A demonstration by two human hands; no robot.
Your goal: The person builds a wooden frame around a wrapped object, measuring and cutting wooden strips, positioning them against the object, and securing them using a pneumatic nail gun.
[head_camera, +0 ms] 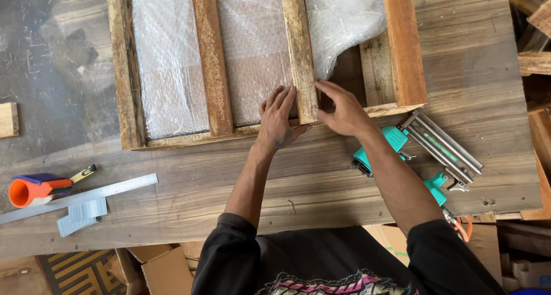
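A rough wooden crate frame (126, 82) lies on a wooden workbench (321, 174), with bubble wrap (252, 54) under its slats. My left hand (276, 120) rests flat on the bubble wrap and the frame's near rail, against the left side of an upright slat (299, 54). My right hand (343, 110) presses on the right side of that same slat at its lower end. Both hands touch the slat with fingers together; neither grips a tool.
A teal nail gun (427, 151) lies on the bench right of my right forearm. At left are an orange and purple tape measure (34, 189), a metal ruler (86, 196) and a strip of staples (81, 216). Timber offcuts (534, 59) pile at far right.
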